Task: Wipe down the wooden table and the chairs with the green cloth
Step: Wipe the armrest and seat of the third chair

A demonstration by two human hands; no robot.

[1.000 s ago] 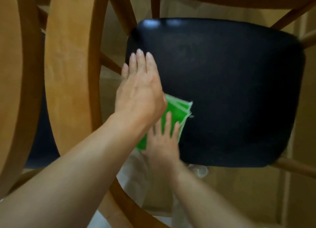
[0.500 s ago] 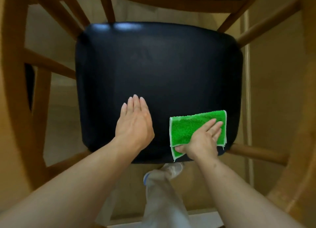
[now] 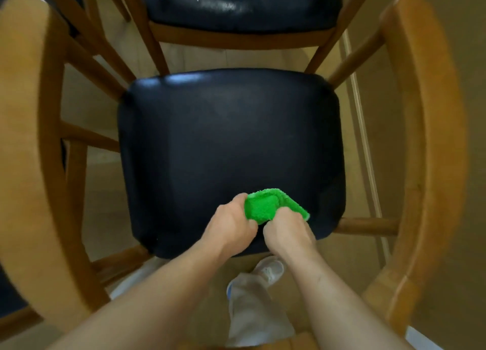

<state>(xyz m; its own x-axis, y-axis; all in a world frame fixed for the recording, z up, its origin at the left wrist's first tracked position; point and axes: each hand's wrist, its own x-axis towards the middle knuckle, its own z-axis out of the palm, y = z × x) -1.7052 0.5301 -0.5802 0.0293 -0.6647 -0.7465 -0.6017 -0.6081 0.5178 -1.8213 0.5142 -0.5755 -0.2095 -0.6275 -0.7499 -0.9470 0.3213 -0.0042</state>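
Over the near edge of the black chair seat [image 3: 231, 150], both hands now pinch the green cloth [image 3: 265, 206], left hand [image 3: 231, 225] newly joining right hand [image 3: 288, 231], bunching it, probably refolding before more wiping.

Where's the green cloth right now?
In the head view the green cloth sits bunched at the near edge of the black chair seat, right of centre, gripped between the left hand and right hand.

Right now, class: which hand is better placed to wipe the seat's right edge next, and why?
The right hand, probably. It grips the green cloth on the side nearer the seat's right edge; the left hand grips the cloth's other end.
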